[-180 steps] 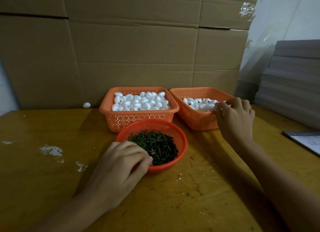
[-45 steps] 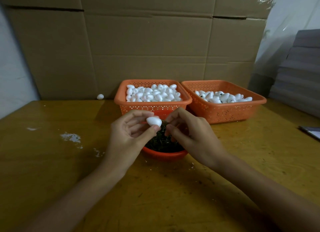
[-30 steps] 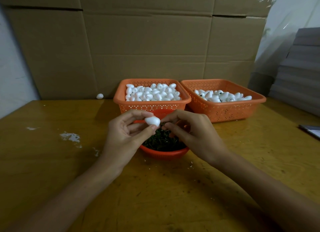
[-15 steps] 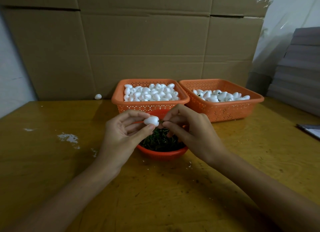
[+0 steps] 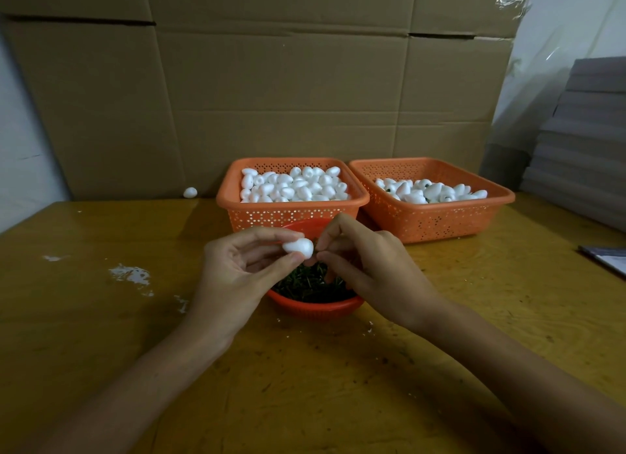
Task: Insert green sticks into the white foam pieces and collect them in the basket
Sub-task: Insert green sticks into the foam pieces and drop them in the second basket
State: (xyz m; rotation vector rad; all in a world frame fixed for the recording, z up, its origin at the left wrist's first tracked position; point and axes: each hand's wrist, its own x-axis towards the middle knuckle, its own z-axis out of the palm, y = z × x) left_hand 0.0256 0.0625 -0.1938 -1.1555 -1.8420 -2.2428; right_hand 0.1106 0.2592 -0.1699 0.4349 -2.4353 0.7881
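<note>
Hands dipped; left hand (image 5: 233,277) pinches a foam piece (image 5: 298,246), right hand (image 5: 376,274) a green stick (image 5: 315,243), over the wooden table (image 5: 101,335).

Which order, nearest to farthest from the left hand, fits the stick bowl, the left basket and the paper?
1. Stick bowl, just under the left hand.
2. Left basket, behind the bowl.
3. Paper, far right.

Yellow wood counter (image 5: 101,318), scuffed. Rear ctr: left basket (image 5: 291,215) and right basket (image 5: 437,221), orange, side by side. Just in front: round red bowl (image 5: 315,309). Stray foam piece (image 5: 190,192) back-left. White smears (image 5: 130,273) left. Paper (image 5: 606,259) at rt edge.
</note>
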